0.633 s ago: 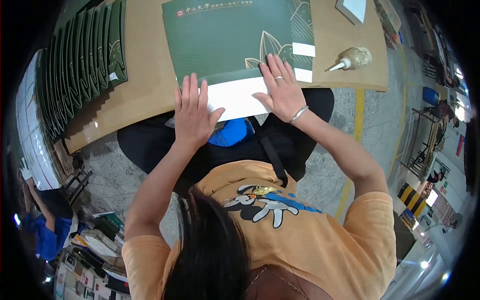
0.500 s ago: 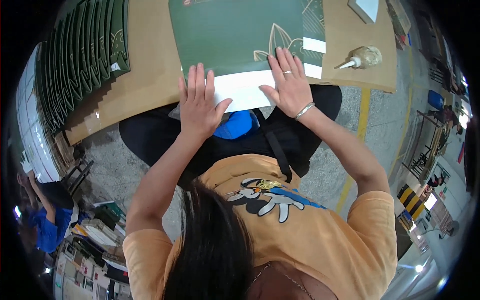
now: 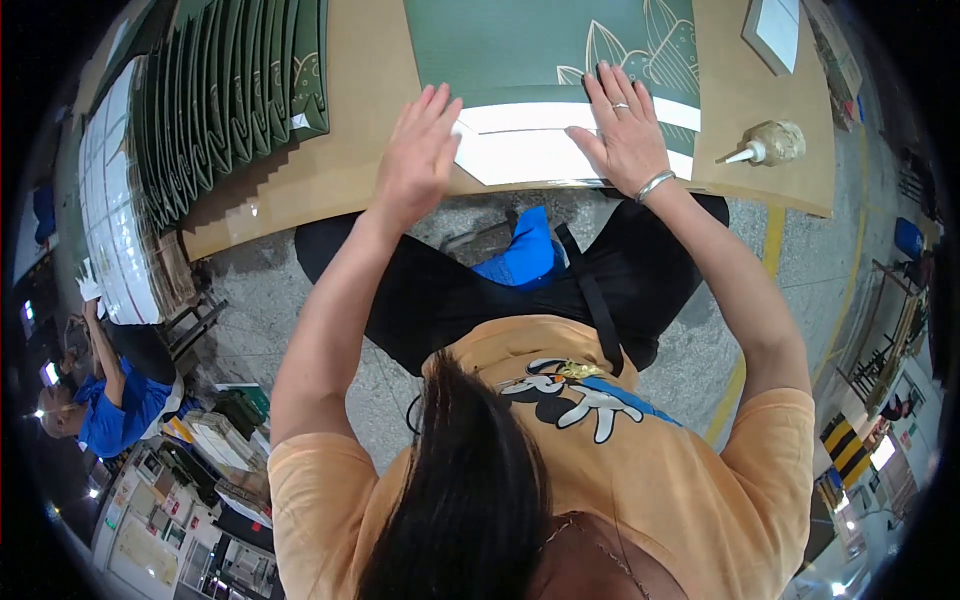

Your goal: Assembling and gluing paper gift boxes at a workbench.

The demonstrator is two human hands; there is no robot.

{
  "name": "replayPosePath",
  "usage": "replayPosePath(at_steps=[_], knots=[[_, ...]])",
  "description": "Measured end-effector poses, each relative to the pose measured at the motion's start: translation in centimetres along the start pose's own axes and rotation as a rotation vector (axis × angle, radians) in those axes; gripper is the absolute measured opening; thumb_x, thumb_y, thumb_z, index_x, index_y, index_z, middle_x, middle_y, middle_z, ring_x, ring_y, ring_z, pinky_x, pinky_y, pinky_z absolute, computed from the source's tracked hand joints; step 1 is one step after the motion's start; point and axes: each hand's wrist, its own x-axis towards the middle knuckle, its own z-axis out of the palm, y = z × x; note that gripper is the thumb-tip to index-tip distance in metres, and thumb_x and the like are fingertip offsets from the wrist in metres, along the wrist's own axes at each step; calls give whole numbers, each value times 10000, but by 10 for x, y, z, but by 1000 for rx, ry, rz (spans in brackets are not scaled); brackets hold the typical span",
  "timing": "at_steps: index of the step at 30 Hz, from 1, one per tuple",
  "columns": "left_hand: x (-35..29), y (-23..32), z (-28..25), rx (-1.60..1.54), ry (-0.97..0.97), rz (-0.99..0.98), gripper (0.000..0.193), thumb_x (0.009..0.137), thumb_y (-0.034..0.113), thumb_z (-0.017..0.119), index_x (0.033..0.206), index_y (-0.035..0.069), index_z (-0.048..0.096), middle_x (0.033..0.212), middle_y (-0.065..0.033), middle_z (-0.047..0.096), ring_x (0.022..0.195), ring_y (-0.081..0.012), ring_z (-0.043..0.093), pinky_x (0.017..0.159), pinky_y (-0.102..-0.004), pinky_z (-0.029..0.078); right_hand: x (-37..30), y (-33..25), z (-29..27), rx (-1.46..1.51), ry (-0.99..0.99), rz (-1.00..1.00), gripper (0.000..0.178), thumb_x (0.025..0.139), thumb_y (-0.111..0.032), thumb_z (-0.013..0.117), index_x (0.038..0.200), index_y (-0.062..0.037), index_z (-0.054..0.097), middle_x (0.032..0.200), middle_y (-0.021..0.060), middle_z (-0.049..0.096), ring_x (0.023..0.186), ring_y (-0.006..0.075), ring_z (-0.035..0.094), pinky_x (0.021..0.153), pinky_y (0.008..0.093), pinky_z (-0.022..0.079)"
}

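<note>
Green printed card sheet (image 3: 540, 50) with a white flap (image 3: 540, 150) along its near edge, lying flat on a brown cardboard-covered tabletop (image 3: 330, 170). Right-hand fingers (image 3: 615, 95) are spread wide and pressed flat, tips on the green leaf-patterned area just past the white flap, palm over the flap's right end; a ring and a wrist bangle are visible. The right hand (image 3: 625, 140) grips nothing. The left hand (image 3: 420, 155) is open too, fingers together and slightly lifted, at the flap's left end; whether its palm touches the card cannot be told. The flap's long axis runs left to right, spanning the gap between the two hands, with a fold line parallel to the tabletop's near edge. The sheet extends away from the person beyond both sets of fingertips. The right hand lies further onto the sheet; the left sits at its corner.

Outward: a glue bottle (image 3: 770, 143) with a white nozzle lies on its side to the right of the right wrist, near but apart. A small grey-and-white card (image 3: 775, 25) lies beyond it at the far right. To the left, well apart, a fanned row of folded green pieces (image 3: 230, 100) overlaps along the tabletop. Nothing stands between the hands and the flap. Another person in blue (image 3: 110, 400) is at the lower left.
</note>
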Motion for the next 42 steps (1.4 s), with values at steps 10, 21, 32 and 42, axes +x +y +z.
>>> replayPosePath(at_steps=[10,21,32,42], knots=[[-38,5,23,430,357,69,565,892,238,616,1377,2,450,1482,-204,360,1377,-420,314,1139,-544,213,-35,-12,-25,390,323,128,706,829,-317,711,1385,-2,411,1463,256,352,1354,401,343,1116,476,289],[-96,34,22,502,30,51,595,747,97,701,1300,0,505,1343,-179,464,1297,-399,394,1095,-537,281,-114,-27,-39,122,-11,101,741,716,-95,732,1401,-169,460,1408,150,416,1317,368,362,1114,544,246],[-56,23,17,578,156,134,504,679,27,600,1169,-75,546,1243,-235,517,1135,-369,510,980,-475,386,-97,-24,-47,142,84,32,476,728,-26,664,1196,-80,595,1182,115,578,1170,340,491,1012,477,373],[-59,24,8,535,171,195,452,725,118,659,1158,7,596,1187,-193,550,1075,-344,518,912,-468,380,-94,-19,-46,227,122,16,394,725,0,658,1112,-56,606,1111,105,591,1096,332,526,940,434,426]])
